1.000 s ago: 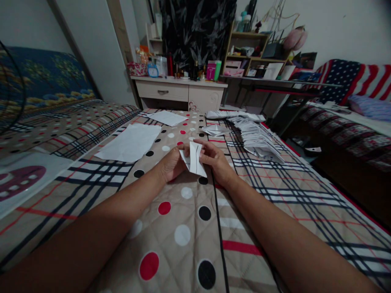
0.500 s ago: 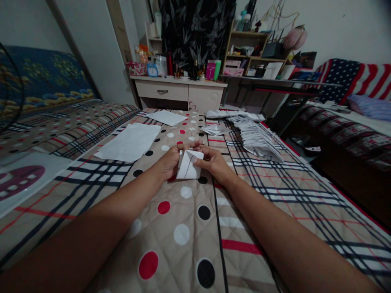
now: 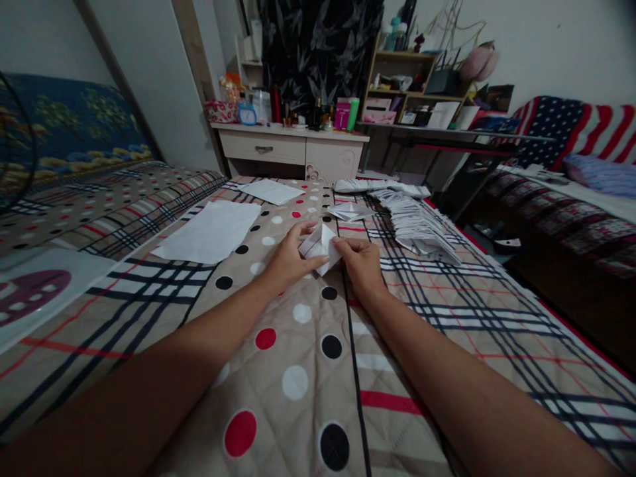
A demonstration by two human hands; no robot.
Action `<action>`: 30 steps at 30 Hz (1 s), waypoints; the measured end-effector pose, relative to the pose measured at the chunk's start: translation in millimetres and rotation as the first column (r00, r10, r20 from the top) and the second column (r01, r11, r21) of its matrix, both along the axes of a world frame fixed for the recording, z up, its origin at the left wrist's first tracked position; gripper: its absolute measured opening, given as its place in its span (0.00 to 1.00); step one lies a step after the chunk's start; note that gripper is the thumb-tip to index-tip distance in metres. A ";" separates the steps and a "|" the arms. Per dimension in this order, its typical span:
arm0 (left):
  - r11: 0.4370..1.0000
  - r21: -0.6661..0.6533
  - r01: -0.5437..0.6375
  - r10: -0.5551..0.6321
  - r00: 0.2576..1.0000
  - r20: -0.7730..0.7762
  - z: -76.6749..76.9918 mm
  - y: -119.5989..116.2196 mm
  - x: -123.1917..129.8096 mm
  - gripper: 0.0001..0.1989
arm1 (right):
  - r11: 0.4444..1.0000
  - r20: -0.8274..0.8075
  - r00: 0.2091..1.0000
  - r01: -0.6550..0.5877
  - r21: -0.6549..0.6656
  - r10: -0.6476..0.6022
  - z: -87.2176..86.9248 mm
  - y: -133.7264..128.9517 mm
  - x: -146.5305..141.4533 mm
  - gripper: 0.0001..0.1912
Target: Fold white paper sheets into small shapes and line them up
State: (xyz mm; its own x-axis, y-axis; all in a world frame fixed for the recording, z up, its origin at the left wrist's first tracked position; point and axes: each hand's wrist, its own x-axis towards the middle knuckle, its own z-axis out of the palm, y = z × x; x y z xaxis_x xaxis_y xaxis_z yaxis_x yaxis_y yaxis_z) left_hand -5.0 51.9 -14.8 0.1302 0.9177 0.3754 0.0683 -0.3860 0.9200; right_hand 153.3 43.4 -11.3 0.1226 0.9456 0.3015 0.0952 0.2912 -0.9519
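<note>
A small folded white paper (image 3: 325,250) is between my two hands, a little above the patterned bedspread (image 3: 298,344). My left hand (image 3: 293,257) grips its left side, with the thumb across the lower front. On the right edge, my right hand (image 3: 362,260) pinches the paper between thumb and curled fingers. Just beyond lies a folded white paper piece (image 3: 350,211). A long row of folded white papers (image 3: 420,225) lies to the right, and flat white sheets (image 3: 211,230) lie to the left.
Another flat sheet (image 3: 272,191) and a long white bundle (image 3: 380,187) lie farther back. Behind the bed stands a white dresser (image 3: 263,149) with bottles and a clock. At the left edge is a clear plastic bag (image 3: 44,285) with a purple print.
The folded paper has been turned and shifted slightly right and away. My left thumb now lies across its front, and my right hand has moved out to its right edge.
</note>
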 end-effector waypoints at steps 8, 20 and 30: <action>0.992 0.116 -0.043 0.071 0.965 -0.254 -3.7 -1.0 3.5 0.26 | 0.996 0.032 0.999 0.014 -0.090 -0.012 1.0 1.0 -0.6 0.13; 0.920 0.388 -0.058 0.301 0.738 -0.603 8.4 -12.9 5.7 0.28 | 0.988 -0.100 0.989 -0.115 -0.106 0.104 -0.4 -1.1 -1.7 0.15; 0.946 0.316 -0.069 0.233 0.822 -0.520 5.1 -10.3 7.3 0.32 | 0.977 -0.157 0.977 -0.168 -0.131 0.147 -0.4 1.2 -1.3 0.13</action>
